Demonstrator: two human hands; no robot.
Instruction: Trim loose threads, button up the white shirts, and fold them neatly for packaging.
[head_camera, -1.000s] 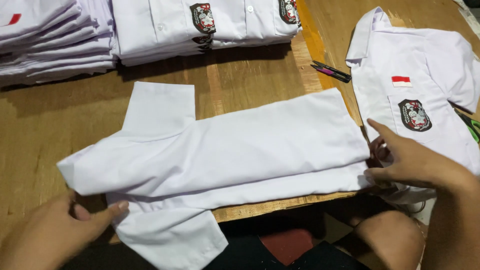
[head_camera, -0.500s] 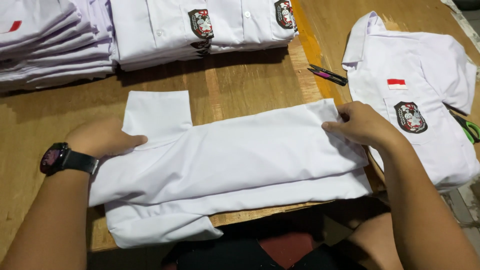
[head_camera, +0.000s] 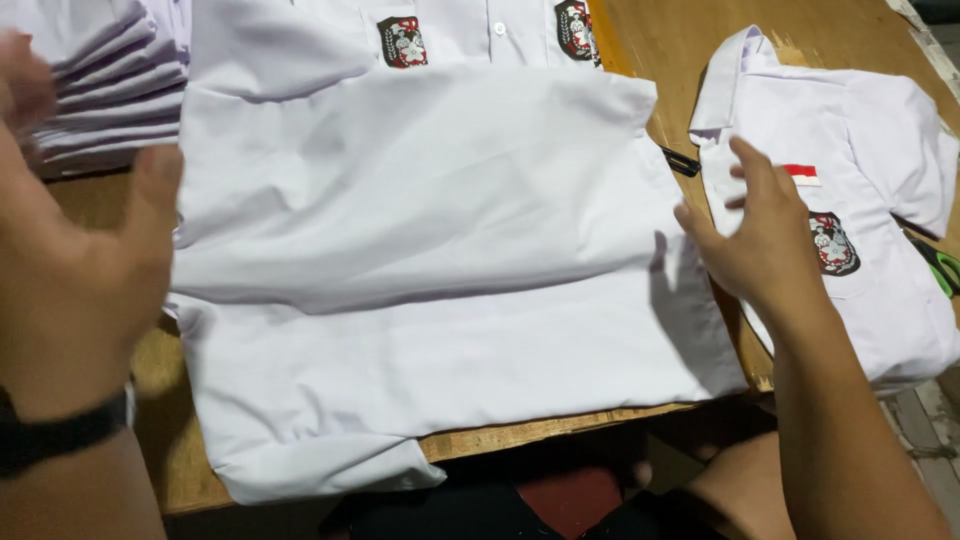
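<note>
While both hands hover released, the folded white shirt (head_camera: 420, 270) lies flat on the tabletop (head_camera: 160, 370) between them, long axis left to right; left hand (head_camera: 75, 270) sits nearer its edge; right hand (head_camera: 765, 240) stands just off its end.

No packages, signs or screens seen. Labels only, sewn on white shirts:

- Small red-and-white rectangular patch (head_camera: 801, 174) set on chest of shirt at right (head_camera: 880, 300), just beyond fingertips of right hand (head_camera: 765, 240).
- Shield-shaped crest badge (head_camera: 833, 243), black, white and red, placed below that patch on same shirt.
- Two like crest badges seen at top edge on folded shirts: one at centre-left (head_camera: 401, 41), one at centre-right (head_camera: 577, 27), partly cut by frame.
</note>
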